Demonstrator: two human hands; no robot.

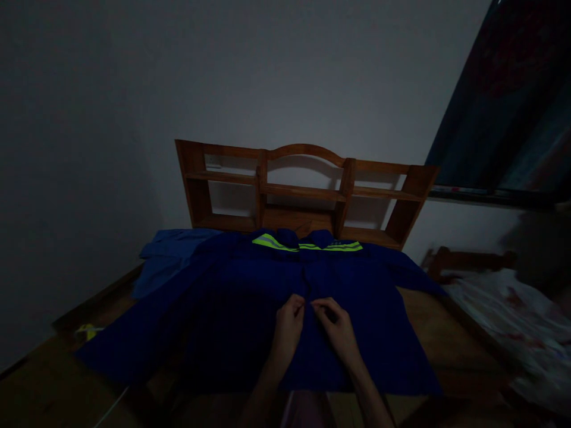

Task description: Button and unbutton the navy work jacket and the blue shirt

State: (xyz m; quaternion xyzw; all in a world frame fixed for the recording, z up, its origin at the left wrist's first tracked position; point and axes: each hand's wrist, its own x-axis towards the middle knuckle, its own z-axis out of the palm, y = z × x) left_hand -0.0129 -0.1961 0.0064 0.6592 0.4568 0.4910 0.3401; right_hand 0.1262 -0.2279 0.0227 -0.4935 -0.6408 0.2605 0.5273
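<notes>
A dark blue long-sleeved work jacket (241, 297) lies spread front side up over a wooden desk, its collar away from me. Yellow-green reflective bands (343, 246) cross its chest. At the middle of the front opening, my left hand (291, 318) pinches the jacket's edge between thumb and fingers. Just to the right, my right hand (335, 326) pinches the opposite edge, fingertips close to those of the left. Any button or fastener between the fingertips is too small and dark to make out.
A wooden shelf unit (306, 191) stands at the desk's back against the wall. Lighter blue folded cloth (172, 252) lies at the back left. The bare wooden desk top (441, 327) shows at right, beside a whitish plastic-covered heap (504, 309). A dark curtain (513, 107) hangs upper right.
</notes>
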